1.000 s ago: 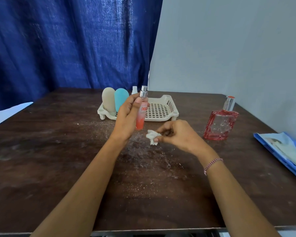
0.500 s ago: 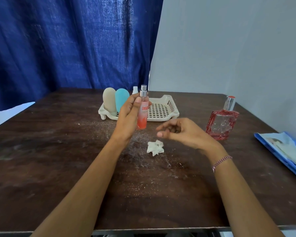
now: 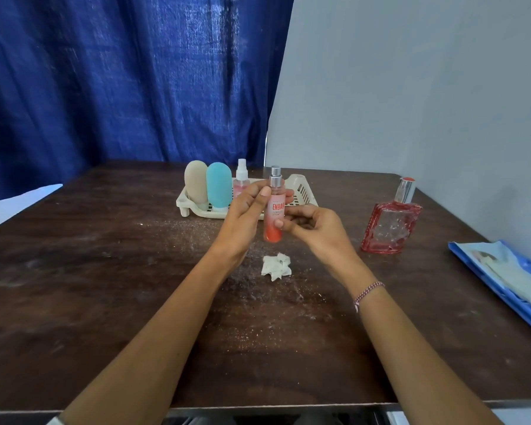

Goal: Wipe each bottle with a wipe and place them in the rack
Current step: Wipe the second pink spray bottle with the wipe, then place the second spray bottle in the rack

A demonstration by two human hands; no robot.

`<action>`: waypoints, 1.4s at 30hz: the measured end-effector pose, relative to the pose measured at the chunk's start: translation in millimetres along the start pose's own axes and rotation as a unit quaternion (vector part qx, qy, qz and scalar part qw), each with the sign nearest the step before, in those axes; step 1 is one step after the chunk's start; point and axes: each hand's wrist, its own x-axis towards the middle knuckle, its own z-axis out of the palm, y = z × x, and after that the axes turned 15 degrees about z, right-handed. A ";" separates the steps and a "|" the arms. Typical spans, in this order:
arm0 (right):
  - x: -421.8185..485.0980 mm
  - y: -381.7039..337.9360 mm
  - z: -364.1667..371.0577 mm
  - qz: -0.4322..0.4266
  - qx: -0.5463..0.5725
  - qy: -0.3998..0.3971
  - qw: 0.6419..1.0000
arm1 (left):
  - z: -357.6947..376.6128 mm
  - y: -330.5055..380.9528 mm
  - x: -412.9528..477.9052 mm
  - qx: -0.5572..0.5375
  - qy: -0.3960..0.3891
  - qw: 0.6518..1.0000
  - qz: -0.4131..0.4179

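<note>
Pink-orange spray bottle (image 3: 274, 216) upright, gripped by L hand (image 3: 246, 219) & pinched by R hand (image 3: 316, 228); 3 bottles (image 3: 218, 185) in rack (image 3: 304, 187); 1 perfume bottle (image 3: 390, 225), 1 wipe (image 3: 276, 265) on table (image 3: 105, 271).

Bare forearms (image 3: 154, 332); braided red-and-white thread bracelet (image 3: 369, 291) at the wrist of the right hand (image 3: 316, 228).

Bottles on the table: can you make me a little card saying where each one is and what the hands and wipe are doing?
Held: slim orange spray bottle, upright, gripped by the left hand, pinched low down by the right hand
In the rack: beige bottle, teal bottle, small pink spray bottle
Outside the rack: red perfume bottle, standing on the table
Wipe: crumpled on the table, untouched
</note>
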 end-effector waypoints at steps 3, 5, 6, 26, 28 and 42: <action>1.4 0.5 -1.1 0.011 0.013 0.002 1.000 | 1.7 0.7 -0.6 -0.002 -0.016 1.000 -0.006; 1.3 0.3 -1.2 0.015 0.008 0.006 1.000 | 3.0 0.7 -0.7 -0.006 -0.020 1.000 -0.013; 1.0 0.4 -0.9 0.016 0.009 0.009 1.000 | 3.0 0.4 -0.7 -0.005 -0.020 1.000 -0.016; 65.4 -23.3 -0.9 -0.016 -0.104 0.113 0.988 | 2.6 -19.8 28.4 0.203 0.109 0.970 -0.072; 73.1 -20.4 2.3 -0.016 -0.116 0.114 0.987 | 4.4 -23.4 28.4 0.214 0.117 0.966 -0.081; 92.2 10.0 21.5 -0.042 -0.122 0.107 0.986 | 4.9 -34.3 22.8 0.315 0.075 0.941 -0.097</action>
